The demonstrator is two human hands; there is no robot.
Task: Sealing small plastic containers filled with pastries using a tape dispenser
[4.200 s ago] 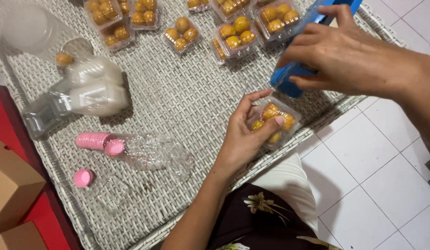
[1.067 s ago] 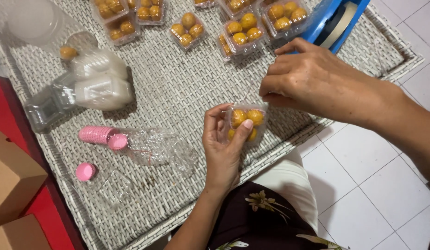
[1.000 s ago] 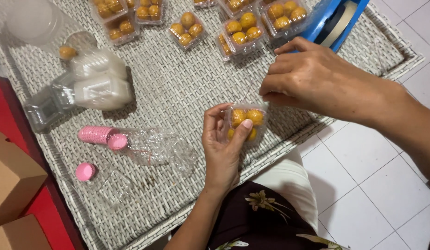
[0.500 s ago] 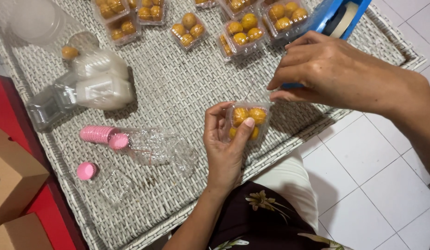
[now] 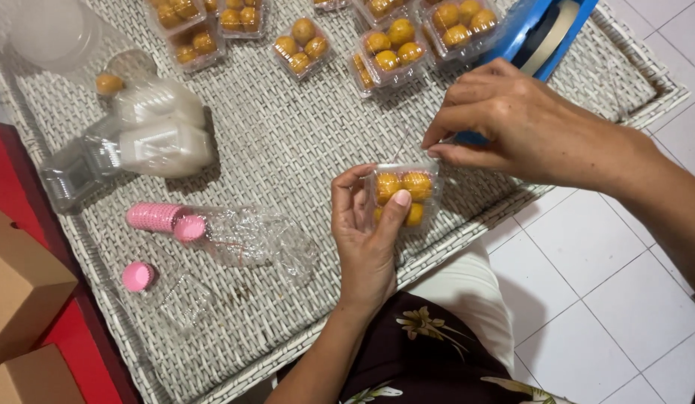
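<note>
Left hand (image 5: 366,239) is up off the bench (image 5: 288,135), grip clamped on a small clear box (image 5: 404,196) of yellow-orange balls: thumb pressed across the front face, fingers curled round the left side and behind. The box sits at the fingertips, clear of the palm, tilted up toward the camera, just over the near edge of the woven grey surface. Right hand (image 5: 512,123) comes in from the right, thumb and forefinger pinched together right at the box's upper right corner, touching or all but touching it; what sits in that pinch is too thin to tell. Just behind that hand, a blue tape dispenser (image 5: 542,30).

Further back, a row of filled clear boxes (image 5: 385,49) along the far side, well apart from the one in hand. Off to the left, a stack of pink paper cups (image 5: 157,217) lying inside a crumpled clear bag (image 5: 258,236), one loose pink cup (image 5: 137,276) near it, and stacked empty clear containers (image 5: 149,135) beyond.
</note>
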